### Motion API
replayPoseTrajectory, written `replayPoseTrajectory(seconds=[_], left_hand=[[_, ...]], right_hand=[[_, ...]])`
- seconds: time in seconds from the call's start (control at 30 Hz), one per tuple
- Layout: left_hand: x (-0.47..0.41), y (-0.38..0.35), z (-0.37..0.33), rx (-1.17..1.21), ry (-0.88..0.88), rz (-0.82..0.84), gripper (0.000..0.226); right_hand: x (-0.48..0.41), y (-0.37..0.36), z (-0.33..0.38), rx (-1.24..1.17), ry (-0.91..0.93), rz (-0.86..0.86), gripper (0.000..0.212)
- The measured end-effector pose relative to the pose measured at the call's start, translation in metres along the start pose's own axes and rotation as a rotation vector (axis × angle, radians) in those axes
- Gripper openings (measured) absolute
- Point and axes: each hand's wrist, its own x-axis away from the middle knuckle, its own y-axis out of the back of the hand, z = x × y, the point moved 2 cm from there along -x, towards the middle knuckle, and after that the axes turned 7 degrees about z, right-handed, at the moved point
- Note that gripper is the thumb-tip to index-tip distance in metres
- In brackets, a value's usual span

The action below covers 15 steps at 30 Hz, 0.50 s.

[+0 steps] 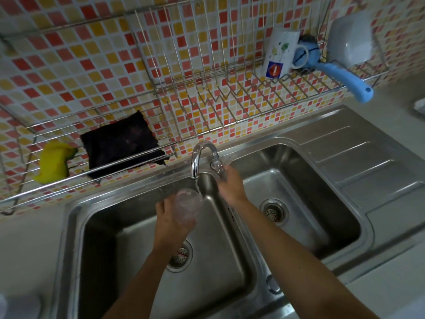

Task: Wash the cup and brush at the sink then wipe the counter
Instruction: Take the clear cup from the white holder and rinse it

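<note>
Dim, soft indoor light with mild blur throughout. Wide-angle bending curves the edges. Faint glare sits on the curved chrome tap (199, 157) just above the fingers (226, 170).

sink basins (305, 171): 2, at 6 and 4 o'clock | drain strainers (273, 211): 2 | taps (200, 157): 1, centre | clear cups (187, 207): 1 | mugs (281, 54): 1, at 1 o'clock | blue brushes (340, 75): 1 | yellow sponges (54, 162): 1, at 9 o'clock | dark cloths (122, 143): 1 | hands (170, 217): 2
</note>
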Motion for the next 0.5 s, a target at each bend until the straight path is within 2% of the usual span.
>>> replayPoseTrajectory(seconds=[0.07,0.13,0.23,0.33,0.5], left_hand=[[0.003,-0.001,0.008,-0.032,0.02,0.04,0.082],[0.005,-0.006,0.018,-0.121,0.007,0.082,0.081],[0.008,-0.01,0.031,-0.272,0.015,0.129,0.076],[0.014,-0.007,0.029,-0.297,0.058,0.141,0.072],[0.018,-0.003,0.023,-0.551,0.032,0.158,0.072]], right_hand=[[0.026,-0.004,-0.023,0.17,-0.003,-0.008,0.057],[0.047,-0.006,-0.05,0.408,0.014,0.004,0.067],[0.067,-0.008,-0.081,0.682,0.108,0.037,0.064],[0.071,-0.009,-0.09,0.844,0.168,0.04,0.061],[0.069,-0.013,-0.091,0.959,0.157,0.058,0.068]])
